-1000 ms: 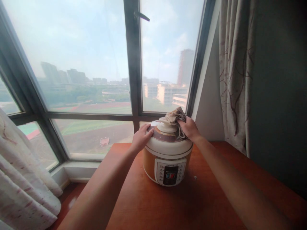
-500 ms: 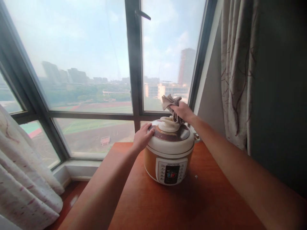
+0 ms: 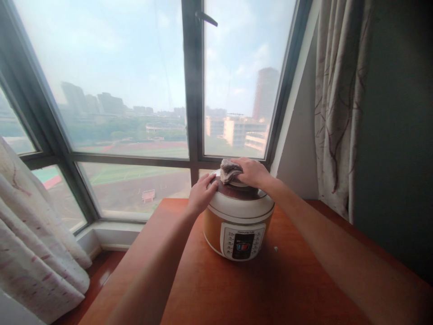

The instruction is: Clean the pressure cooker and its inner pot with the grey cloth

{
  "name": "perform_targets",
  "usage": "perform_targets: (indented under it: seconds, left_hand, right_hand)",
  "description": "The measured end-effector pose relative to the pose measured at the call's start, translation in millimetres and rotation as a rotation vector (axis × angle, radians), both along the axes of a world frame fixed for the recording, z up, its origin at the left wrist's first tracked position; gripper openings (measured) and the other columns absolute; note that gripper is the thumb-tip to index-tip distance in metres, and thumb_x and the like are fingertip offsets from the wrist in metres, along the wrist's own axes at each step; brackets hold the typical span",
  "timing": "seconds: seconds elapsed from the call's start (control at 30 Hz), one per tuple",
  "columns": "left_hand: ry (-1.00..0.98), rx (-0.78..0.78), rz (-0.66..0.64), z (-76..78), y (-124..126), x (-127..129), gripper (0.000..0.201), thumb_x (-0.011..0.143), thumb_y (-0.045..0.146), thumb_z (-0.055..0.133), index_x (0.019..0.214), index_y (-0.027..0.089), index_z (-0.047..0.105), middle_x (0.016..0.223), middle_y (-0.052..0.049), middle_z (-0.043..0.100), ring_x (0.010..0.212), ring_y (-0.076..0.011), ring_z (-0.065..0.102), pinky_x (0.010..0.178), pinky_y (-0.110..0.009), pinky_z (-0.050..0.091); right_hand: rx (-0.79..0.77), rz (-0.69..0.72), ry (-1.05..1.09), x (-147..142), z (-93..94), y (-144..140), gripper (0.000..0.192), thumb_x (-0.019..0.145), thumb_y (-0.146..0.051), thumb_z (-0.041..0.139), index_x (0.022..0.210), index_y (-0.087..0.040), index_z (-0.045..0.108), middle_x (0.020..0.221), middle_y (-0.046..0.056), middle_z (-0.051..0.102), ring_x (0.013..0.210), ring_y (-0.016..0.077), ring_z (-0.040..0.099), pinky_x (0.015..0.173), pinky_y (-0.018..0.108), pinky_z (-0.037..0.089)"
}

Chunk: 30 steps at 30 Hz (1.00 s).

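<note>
An orange and cream electric pressure cooker (image 3: pixel 237 225) stands on a reddish wooden table (image 3: pixel 257 289), its control panel facing me. My left hand (image 3: pixel 200 194) rests flat against the left edge of the cooker's brown lid (image 3: pixel 237 193), holding nothing. My right hand (image 3: pixel 252 172) grips a crumpled grey-brown cloth (image 3: pixel 229 169) and presses it on the centre of the lid, hiding the lid's knob.
A large dark-framed window (image 3: pixel 192 90) stands right behind the table, with a handle near its top. Patterned curtains hang at the right (image 3: pixel 338 108) and at the lower left (image 3: pixel 37 243). A small white speck (image 3: pixel 276 248) lies on the table beside the cooker.
My right hand lifted the cloth off the right side of the lid, swung it up and back, then brought it down onto the lid's centre. My left hand stayed put.
</note>
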<state>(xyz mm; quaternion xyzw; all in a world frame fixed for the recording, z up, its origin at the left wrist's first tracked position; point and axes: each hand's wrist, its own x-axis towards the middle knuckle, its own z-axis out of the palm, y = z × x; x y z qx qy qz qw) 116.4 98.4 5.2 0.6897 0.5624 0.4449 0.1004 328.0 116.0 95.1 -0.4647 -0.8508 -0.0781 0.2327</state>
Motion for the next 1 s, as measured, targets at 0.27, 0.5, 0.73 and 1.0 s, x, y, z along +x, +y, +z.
perform_targets:
  seconds: [0.27, 0.5, 0.73, 1.0]
  left_hand:
    - [-0.012, 0.004, -0.014, -1.2, -14.3, 0.4, 0.052, 0.093, 0.046, 0.046, 0.135, 0.021, 0.063, 0.147, -0.010, 0.054, 0.137, -0.0270, 0.049, 0.116, -0.041, 0.035]
    - [-0.031, 0.060, -0.049, -9.1, -8.5, -2.7, 0.050, 0.095, 0.048, 0.042, 0.134, 0.024, 0.063, 0.147, -0.007, 0.055, 0.138, -0.0240, 0.048, 0.117, -0.039, 0.032]
    - [-0.038, 0.038, 0.006, -5.0, -13.4, 2.3, 0.047, 0.096, 0.042, 0.040, 0.134, 0.026, 0.063, 0.148, -0.005, 0.055, 0.138, -0.0245, 0.048, 0.116, -0.040, 0.034]
    - [-0.015, 0.041, 0.001, -2.3, -16.1, 5.4, 0.044, 0.096, 0.040, 0.042, 0.132, 0.027, 0.064, 0.145, -0.003, 0.057, 0.138, -0.0249, 0.048, 0.114, -0.040, 0.037]
  right_hand:
    - [0.078, 0.006, 0.025, -0.2, -8.6, -19.0, 0.054, 0.082, -0.026, 0.058, 0.136, -0.026, 0.059, 0.135, 0.007, 0.064, 0.119, 0.0307, 0.060, 0.101, 0.044, 0.047]
    - [0.251, 0.030, 0.070, 10.2, -35.6, -39.4, 0.060, 0.081, -0.018, 0.057, 0.141, -0.016, 0.055, 0.147, 0.014, 0.052, 0.135, 0.0325, 0.045, 0.113, 0.048, 0.035]
    - [0.222, 0.015, -0.038, 25.3, -44.0, -70.0, 0.066, 0.079, -0.014, 0.056, 0.145, -0.018, 0.051, 0.156, 0.011, 0.041, 0.145, 0.0340, 0.031, 0.116, 0.050, 0.029]
    - [-0.176, -0.029, 0.038, -26.1, 9.6, -21.5, 0.039, 0.085, -0.029, 0.065, 0.123, -0.024, 0.066, 0.134, 0.013, 0.062, 0.125, 0.0368, 0.053, 0.108, 0.054, 0.037]
